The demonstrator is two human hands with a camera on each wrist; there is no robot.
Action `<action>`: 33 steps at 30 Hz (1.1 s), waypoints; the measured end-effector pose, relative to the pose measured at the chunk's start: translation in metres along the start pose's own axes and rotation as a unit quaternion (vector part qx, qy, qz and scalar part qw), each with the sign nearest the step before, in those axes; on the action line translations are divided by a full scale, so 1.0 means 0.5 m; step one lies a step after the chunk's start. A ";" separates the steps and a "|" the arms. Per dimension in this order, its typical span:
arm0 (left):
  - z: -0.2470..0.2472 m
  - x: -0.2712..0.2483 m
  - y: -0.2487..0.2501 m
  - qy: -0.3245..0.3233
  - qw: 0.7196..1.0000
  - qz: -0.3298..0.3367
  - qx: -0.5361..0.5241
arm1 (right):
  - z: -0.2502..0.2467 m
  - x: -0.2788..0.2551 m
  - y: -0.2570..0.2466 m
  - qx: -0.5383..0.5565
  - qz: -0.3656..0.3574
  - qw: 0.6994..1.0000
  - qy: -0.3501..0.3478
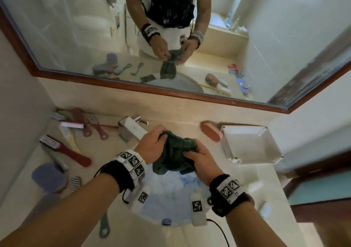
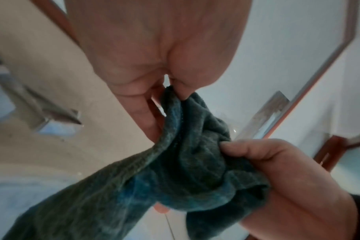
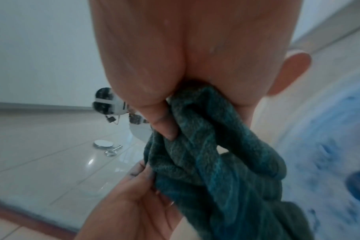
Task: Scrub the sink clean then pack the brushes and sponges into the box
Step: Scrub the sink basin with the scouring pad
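Observation:
Both hands hold a dark green cloth [image 1: 175, 154] bunched up above the sink [image 1: 171, 199], whose bowl is smeared with blue foam. My left hand [image 1: 152, 143] pinches the cloth's upper edge [image 2: 170, 104] near the tap. My right hand [image 1: 199, 158] grips the bunched cloth [image 3: 195, 129] from the right. The cloth's lower end hangs over the bowl. The open white box [image 1: 248, 144] stands on the counter to the right, with nothing visible inside it. Several brushes [image 1: 66, 150] lie on the counter to the left.
A chrome tap [image 1: 131, 128] stands behind the sink, just left of my left hand. A pink oval brush [image 1: 210, 132] lies beside the box. A blue sponge [image 1: 47, 176] lies at the left. A mirror [image 1: 171, 38] runs along the back wall. A black cable [image 1: 218, 227] trails near the front edge.

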State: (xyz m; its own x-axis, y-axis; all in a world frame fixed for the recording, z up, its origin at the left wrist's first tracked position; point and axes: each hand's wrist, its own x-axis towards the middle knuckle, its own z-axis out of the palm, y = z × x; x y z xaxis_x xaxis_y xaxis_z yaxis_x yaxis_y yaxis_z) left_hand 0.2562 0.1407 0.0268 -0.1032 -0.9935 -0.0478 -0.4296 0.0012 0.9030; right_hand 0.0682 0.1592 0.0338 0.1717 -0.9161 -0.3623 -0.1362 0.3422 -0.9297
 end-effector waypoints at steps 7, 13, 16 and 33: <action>0.039 0.012 -0.039 -0.011 0.994 -0.080 -0.070 | 0.048 0.032 0.064 0.017 0.068 0.997 -0.036; 0.007 0.021 -0.114 0.026 0.991 -0.130 0.004 | 0.038 0.060 0.101 0.054 0.127 0.985 -0.106; 0.014 0.003 -0.141 0.033 0.990 -0.120 0.066 | 0.026 0.070 0.120 0.097 0.126 0.981 -0.114; 0.116 -0.078 -0.125 0.010 0.990 -0.118 -0.079 | -0.042 0.099 0.178 -0.075 -0.006 0.977 -0.199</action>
State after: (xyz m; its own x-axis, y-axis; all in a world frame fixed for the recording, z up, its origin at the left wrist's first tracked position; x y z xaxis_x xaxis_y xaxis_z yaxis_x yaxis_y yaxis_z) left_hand 0.2351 0.1862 -0.0526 0.0008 -0.9661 -0.2583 -0.2934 -0.2471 0.9235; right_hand 0.0439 0.1399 -0.0653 0.5355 -0.7565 -0.3754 -0.2678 0.2694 -0.9250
